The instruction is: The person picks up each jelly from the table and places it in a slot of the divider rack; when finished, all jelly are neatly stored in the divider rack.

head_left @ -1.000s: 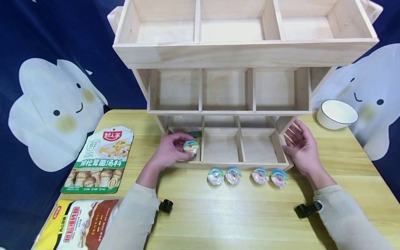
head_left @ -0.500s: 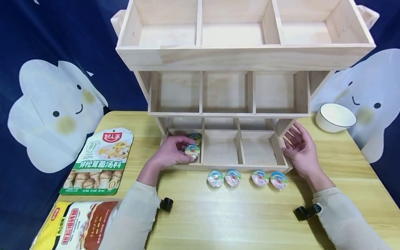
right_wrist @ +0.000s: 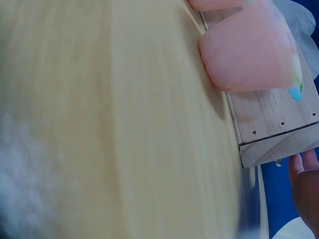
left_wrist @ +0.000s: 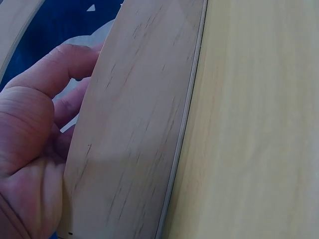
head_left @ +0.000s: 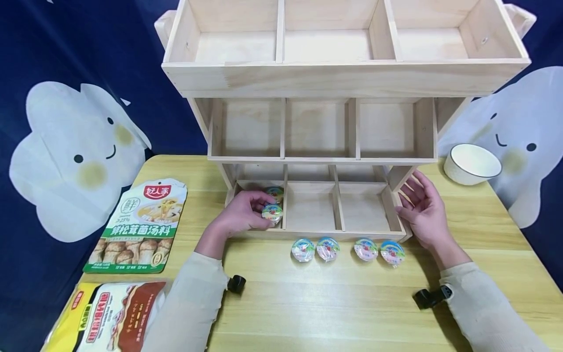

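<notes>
My left hand (head_left: 239, 213) pinches a jelly cup (head_left: 272, 213) with a printed lid in the left compartment of the lowest wooden drawer (head_left: 308, 233). Another jelly cup (head_left: 275, 192) lies behind it in that compartment. In the left wrist view the drawer's front board (left_wrist: 132, 114) hides my fingertips and the cup. My right hand (head_left: 422, 210) rests against the right side of the drawer, fingers loosely bent and holding nothing. In the right wrist view its fingertips touch the drawer's end (right_wrist: 279, 144), beside a pink jelly cup (right_wrist: 251, 52).
Several jelly cups (head_left: 327, 249) stand in a row before the drawer. Two wooden tiers with compartments (head_left: 321, 128) rise above it. A white bowl (head_left: 472, 164) is at the right; a mushroom soup packet (head_left: 136, 225) and a yellow, white and brown bag (head_left: 107, 315) lie at the left.
My left hand has moved the pinched jelly cup slightly to the right and toward me within the left compartment. My right hand has stayed at the drawer's side.
</notes>
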The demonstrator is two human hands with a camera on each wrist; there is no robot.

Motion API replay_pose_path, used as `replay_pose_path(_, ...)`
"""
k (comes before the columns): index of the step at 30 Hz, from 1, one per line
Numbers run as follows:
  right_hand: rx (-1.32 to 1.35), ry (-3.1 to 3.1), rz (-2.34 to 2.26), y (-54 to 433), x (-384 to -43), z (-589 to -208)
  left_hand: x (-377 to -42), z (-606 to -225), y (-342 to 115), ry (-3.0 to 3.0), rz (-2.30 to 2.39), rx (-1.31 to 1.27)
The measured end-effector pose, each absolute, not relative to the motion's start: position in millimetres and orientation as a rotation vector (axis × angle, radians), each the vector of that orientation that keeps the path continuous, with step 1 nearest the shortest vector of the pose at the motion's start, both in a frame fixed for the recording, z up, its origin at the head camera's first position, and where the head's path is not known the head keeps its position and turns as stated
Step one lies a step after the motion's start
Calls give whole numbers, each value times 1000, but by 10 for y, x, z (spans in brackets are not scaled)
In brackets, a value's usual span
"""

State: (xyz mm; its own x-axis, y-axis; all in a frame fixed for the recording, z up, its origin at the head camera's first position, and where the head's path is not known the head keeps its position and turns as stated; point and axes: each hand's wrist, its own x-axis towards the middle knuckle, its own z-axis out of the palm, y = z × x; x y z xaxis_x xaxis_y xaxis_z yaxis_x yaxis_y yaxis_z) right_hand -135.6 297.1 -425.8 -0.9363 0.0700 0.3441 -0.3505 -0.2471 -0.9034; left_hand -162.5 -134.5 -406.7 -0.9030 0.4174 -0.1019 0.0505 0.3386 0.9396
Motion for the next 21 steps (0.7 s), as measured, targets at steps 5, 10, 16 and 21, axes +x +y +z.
replay_pose_path(5,336,-1731,2269,2971,-1354,-4254,-1635,-4071,-1342,2262,1592,408)
replay_pose_path(10,335,-1733,2268,2975,-1362,-4248,-1622,-4051,-1331,2295,1571,382)
replay_pose_path(16,337,-1743,2264,2981,-1361,-4261,-1621,-4061,-1308,2352,1520,364)
replay_pose_path(21,331,-1740,2266,2982,-1362,-4270,-1627,-4058,-1295,2359,1506,351)
